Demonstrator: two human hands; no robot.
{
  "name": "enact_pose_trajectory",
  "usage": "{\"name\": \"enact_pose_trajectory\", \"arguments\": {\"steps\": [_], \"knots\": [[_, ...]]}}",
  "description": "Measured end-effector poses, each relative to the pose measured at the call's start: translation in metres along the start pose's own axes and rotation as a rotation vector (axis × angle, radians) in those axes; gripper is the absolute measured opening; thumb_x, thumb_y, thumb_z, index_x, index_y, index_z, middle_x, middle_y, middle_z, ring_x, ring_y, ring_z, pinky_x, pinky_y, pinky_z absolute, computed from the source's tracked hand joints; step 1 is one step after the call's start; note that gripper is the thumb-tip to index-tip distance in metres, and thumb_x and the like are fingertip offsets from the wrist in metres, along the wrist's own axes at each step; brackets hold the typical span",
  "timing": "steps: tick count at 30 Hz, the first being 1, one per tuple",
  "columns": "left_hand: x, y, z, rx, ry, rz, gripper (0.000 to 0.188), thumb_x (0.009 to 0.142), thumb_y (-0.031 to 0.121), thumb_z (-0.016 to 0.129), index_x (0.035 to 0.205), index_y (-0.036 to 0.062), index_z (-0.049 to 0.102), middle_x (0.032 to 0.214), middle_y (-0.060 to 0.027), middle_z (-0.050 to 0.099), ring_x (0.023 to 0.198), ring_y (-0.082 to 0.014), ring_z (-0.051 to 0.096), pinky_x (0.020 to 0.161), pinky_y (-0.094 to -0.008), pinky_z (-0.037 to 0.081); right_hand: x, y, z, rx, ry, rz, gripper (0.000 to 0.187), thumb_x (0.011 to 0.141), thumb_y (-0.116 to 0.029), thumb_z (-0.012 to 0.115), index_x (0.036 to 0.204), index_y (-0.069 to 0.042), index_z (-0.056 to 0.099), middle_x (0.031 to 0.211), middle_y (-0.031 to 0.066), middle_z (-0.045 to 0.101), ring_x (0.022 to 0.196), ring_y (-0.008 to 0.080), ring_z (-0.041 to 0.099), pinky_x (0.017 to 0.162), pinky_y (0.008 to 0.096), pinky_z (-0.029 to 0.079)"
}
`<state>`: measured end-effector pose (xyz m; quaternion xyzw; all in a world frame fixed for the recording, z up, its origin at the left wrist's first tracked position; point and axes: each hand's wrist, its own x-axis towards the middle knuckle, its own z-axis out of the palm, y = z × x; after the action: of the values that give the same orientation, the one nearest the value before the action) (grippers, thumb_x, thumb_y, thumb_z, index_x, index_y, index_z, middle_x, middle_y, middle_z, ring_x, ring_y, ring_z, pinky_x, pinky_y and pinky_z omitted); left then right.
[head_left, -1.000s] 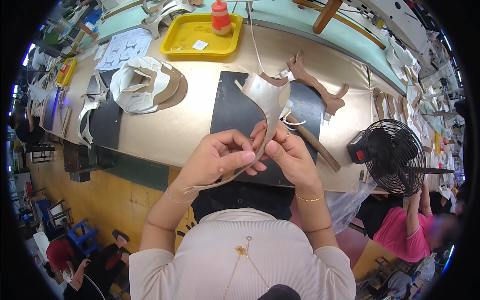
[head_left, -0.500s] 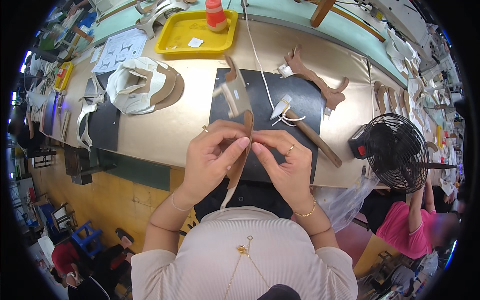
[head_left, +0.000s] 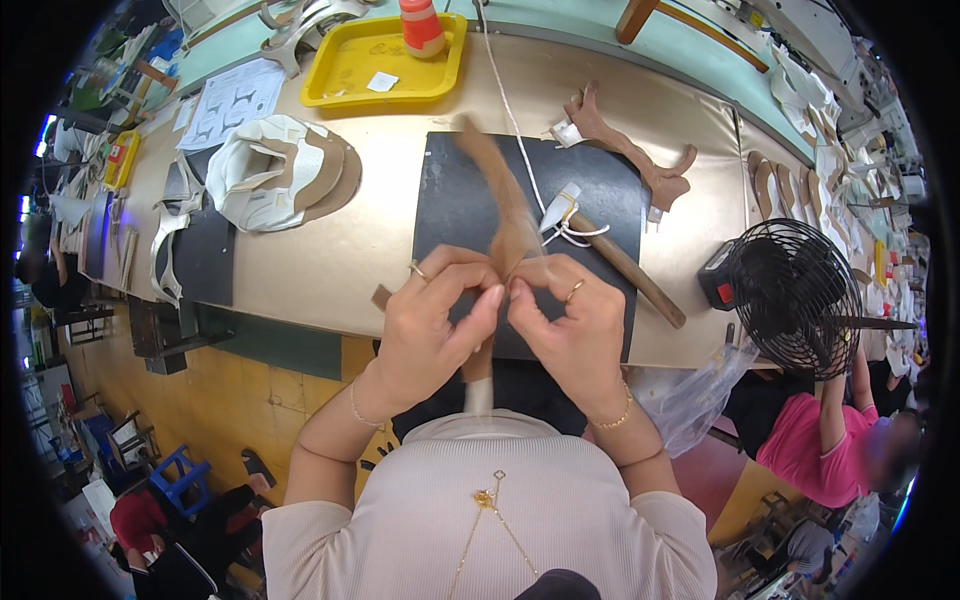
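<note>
A brown leather shoe-upper piece [head_left: 508,205], with a pale lower end, is held up in front of me, blurred at its far tip. My left hand [head_left: 425,330] pinches its middle between thumb and fingers. From the other side my right hand [head_left: 572,325] grips the same spot, thumb tips nearly meeting. The fingers hide the exact place they work on. Beneath lies a black mat [head_left: 435,195]. On it, right of the leather, rests a hammer [head_left: 640,278] with a wooden handle; white cord [head_left: 512,125] is tied near its head. Another brown upper piece [head_left: 630,152] lies beyond.
A black fan [head_left: 795,300] stands at the right, near a person in pink [head_left: 815,450]. To the left sit stacked white-and-brown uppers [head_left: 290,180] and a printed sheet [head_left: 235,105]. A yellow tray [head_left: 318,98] at the back holds a red bottle [head_left: 421,30].
The leather piece has turned in my hands: its brown face now shows, where the pale lining and thin edge showed before. Both hands still pinch it, close to the same place.
</note>
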<state>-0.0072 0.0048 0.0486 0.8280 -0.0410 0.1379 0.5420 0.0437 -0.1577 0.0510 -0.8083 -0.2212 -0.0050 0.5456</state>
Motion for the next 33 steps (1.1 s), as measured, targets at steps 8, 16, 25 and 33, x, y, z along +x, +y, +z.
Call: {"name": "enact_pose_trajectory", "arguments": {"steps": [8,16,25,33], "knots": [[0.003,-0.002,0.008,-0.283,0.075,-0.111,0.008,0.09,0.0,0.07,0.095,-0.0036,0.066,0.096,-0.0132,0.064,0.077,-0.0221,0.067,0.066,-0.0317,0.054,-0.001,-0.003,-0.006,0.093,-0.001,0.035,0.013,0.084,-0.004,0.075,0.096,-0.001,0.075,0.095,0.0108,0.076,0.085,0.0238,0.072,0.078,0.0324,0.054],[0.004,-0.001,0.007,0.107,0.027,0.109,0.009,0.087,-0.002,0.071,0.095,-0.0035,0.066,0.097,-0.0126,0.065,0.078,-0.0245,0.065,0.067,-0.0328,0.053,-0.001,0.001,-0.001,-0.203,0.066,-0.194,0.008,0.08,-0.004,0.076,0.083,-0.003,0.069,0.087,0.0051,0.074,0.076,0.0213,0.069,0.086,0.0375,0.05],[-0.001,-0.004,0.009,-0.033,0.015,-0.032,0.009,0.087,0.0,0.07,0.094,-0.0031,0.066,0.097,-0.0133,0.066,0.077,-0.0216,0.068,0.067,-0.0301,0.055,-0.004,0.007,0.002,-0.118,0.047,-0.079,0.012,0.08,-0.002,0.072,0.075,-0.005,0.061,0.074,0.0014,0.067,0.067,0.0199,0.064,0.108,0.046,0.041],[0.003,-0.011,0.008,-0.312,0.005,-0.174,0.008,0.093,0.001,0.067,0.098,-0.0054,0.065,0.1,-0.0111,0.066,0.081,-0.0167,0.069,0.07,-0.0279,0.059,0.002,0.016,-0.009,0.111,-0.063,0.059,0.008,0.091,-0.008,0.069,0.086,-0.003,0.071,0.081,0.0042,0.073,0.079,0.0157,0.069,0.116,0.0504,0.035]]}}
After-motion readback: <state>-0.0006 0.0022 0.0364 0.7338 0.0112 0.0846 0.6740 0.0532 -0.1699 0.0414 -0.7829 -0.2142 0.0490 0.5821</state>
